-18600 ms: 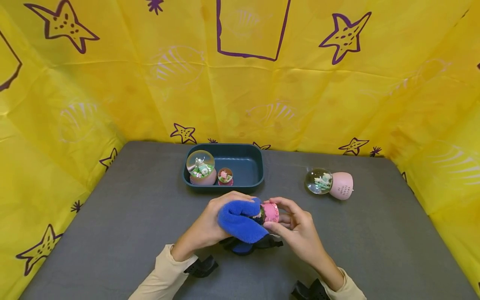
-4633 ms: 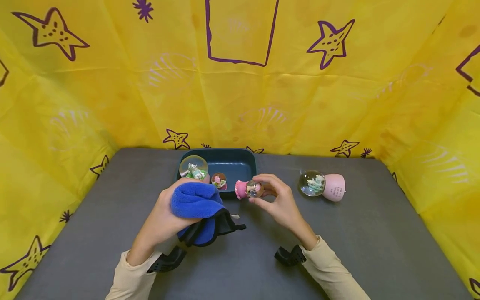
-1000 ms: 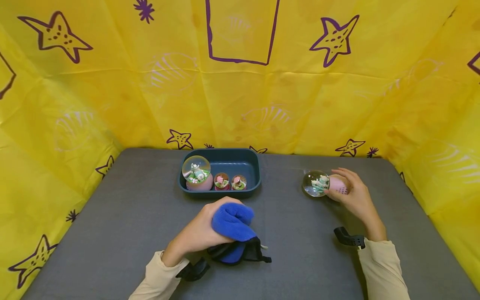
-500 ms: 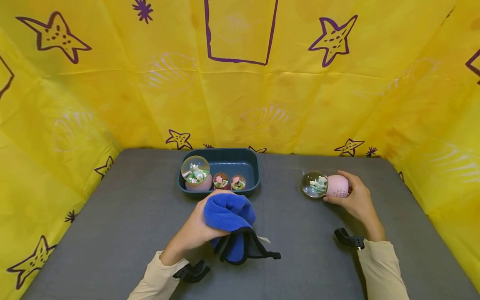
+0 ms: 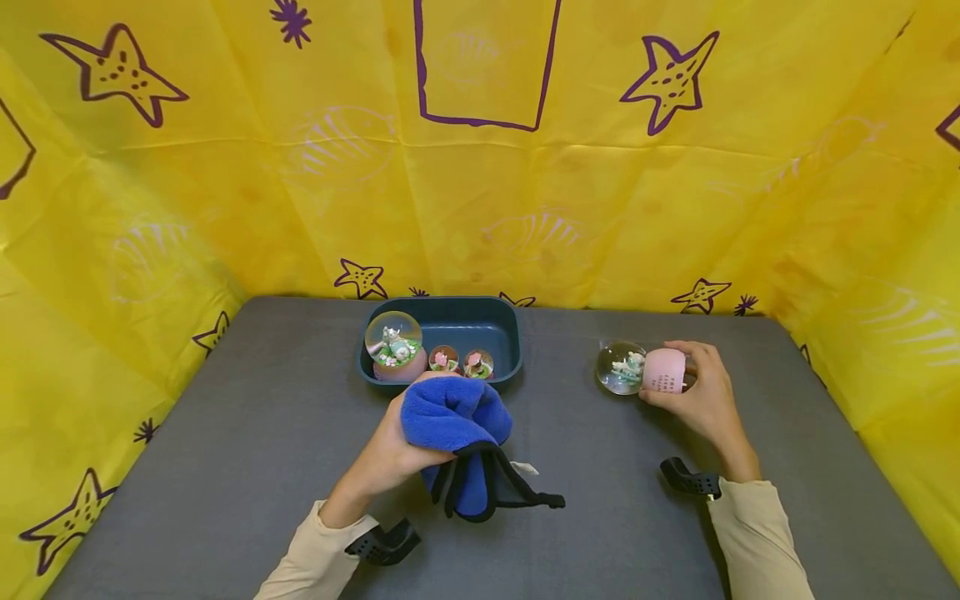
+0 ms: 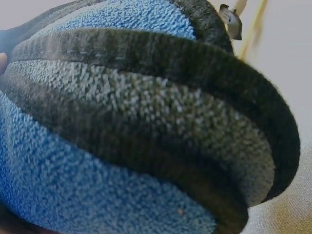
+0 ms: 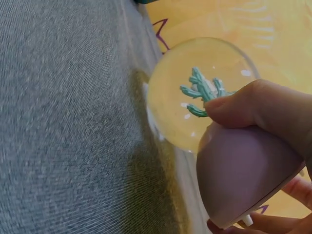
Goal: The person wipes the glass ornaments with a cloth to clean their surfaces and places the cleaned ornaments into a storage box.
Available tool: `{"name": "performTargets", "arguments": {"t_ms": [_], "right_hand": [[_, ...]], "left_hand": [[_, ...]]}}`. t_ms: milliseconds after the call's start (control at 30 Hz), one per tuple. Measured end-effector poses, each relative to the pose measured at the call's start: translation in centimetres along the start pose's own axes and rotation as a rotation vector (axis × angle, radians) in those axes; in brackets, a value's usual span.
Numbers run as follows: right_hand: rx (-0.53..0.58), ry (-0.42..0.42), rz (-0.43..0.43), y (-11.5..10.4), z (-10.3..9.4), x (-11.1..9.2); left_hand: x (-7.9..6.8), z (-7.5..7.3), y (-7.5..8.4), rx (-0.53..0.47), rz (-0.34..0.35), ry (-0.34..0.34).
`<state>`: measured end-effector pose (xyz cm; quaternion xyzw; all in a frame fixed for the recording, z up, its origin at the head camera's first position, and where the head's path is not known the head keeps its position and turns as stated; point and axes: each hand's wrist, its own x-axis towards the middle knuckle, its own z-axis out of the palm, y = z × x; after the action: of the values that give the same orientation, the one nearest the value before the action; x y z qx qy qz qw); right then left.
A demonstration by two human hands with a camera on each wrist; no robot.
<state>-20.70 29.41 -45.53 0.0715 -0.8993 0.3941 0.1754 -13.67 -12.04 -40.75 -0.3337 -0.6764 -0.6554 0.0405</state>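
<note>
In the head view my left hand (image 5: pixel 390 446) grips a bunched blue cloth (image 5: pixel 457 417) with black edging, in front of the tray. The cloth (image 6: pixel 97 180) fills most of the left wrist view. At the right, my right hand (image 5: pixel 711 400) holds a large snow globe by its pink base (image 5: pixel 664 372). The globe lies tipped on its side, its clear ball (image 5: pixel 619 368) pointing left. From the right wrist, the thumb (image 7: pixel 234 109) presses where the pink base (image 7: pixel 243 165) meets the ball, and a green cactus-like figure (image 7: pixel 202 90) shows inside.
A dark teal tray (image 5: pixel 491 329) stands at the back of the grey table (image 5: pixel 247 433). Inside it, a large snow globe (image 5: pixel 395 346) is at the left, with two small globes (image 5: pixel 443 358) beside it. Yellow patterned cloth (image 5: pixel 480 192) walls the table's back and sides.
The small pink globe, earlier in my right hand, now stands in the tray. My right hand has gone to the tipped globe, gripped its base and shifted it slightly left. The blue cloth has risen slightly.
</note>
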Motion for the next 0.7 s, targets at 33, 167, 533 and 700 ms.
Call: {"name": "performTargets", "arguments": {"t_ms": [33,167,533,700], "right_hand": [[0.004,-0.003,-0.002,-0.1,0.0,0.0],[0.031,-0.033,-0.011,-0.8,0.1,0.0],[0.234,-0.110,-0.026,-5.5,0.2,-0.4],[0.314,-0.117,-0.085,-8.1,0.5,-1.1]], "left_hand": [[0.0,0.0,0.0,0.000,-0.002,0.001],[0.0,0.1,0.3,0.016,-0.019,0.014],[-0.1,-0.1,0.4,0.043,0.002,0.077],[-0.1,-0.1,0.5,0.073,0.015,0.158]]}}
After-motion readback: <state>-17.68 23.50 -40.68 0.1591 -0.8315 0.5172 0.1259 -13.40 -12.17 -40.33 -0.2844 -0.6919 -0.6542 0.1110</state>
